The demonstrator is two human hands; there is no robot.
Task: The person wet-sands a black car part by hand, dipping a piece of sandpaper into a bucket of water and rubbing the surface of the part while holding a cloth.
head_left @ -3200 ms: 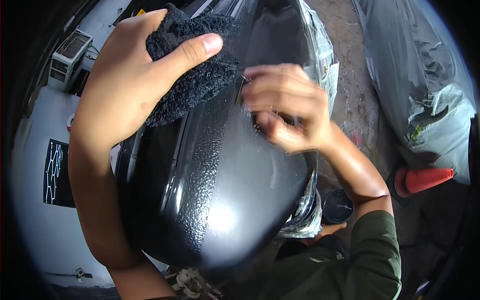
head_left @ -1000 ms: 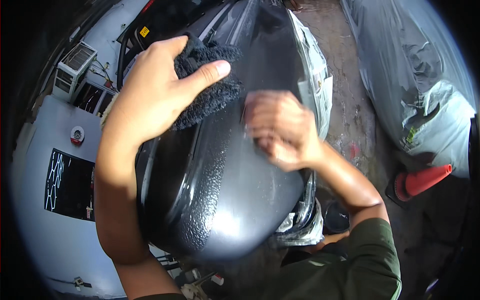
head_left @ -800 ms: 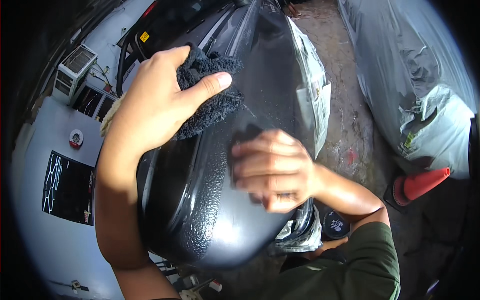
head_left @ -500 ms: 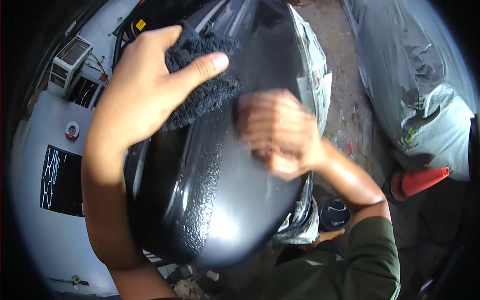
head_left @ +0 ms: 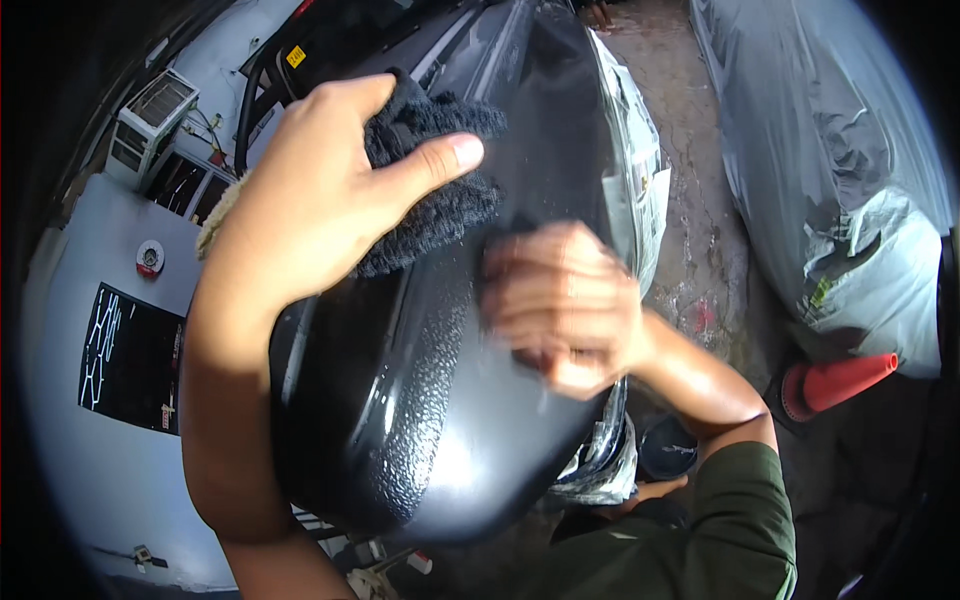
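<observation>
1. Cloth (head_left: 430, 225), dark and shaggy, lies against the upper left part of the curved black panel (head_left: 530, 420). The left hand (head_left: 320, 190) grips it, thumb across the near face, the other fingers mostly hidden.
2. Over the panel's middle, right of the cloth, is the right hand (head_left: 570, 300). Its fingers look curled, but blur prevents telling whether they grip anything or touch the surface.
3. Along the panel's left side runs a pebbled, shiny strip (head_left: 420, 430); to the right of that the surface looks smooth and glossy. The work seems under way rather than finished, though how much is left cannot be told. Pale sheeting (head_left: 640, 150) lines the panel's right edge.
4. Writing is scarce. Beyond the panel's upper left, a yellow tag (head_left: 296, 56) bears dark characters. Left of the panel, a black sheet (head_left: 130, 360) shows white branching lines and lettering too small to read. Right of its lower end, a dark round container (head_left: 668, 448) carries indistinct pale marks.
</observation>
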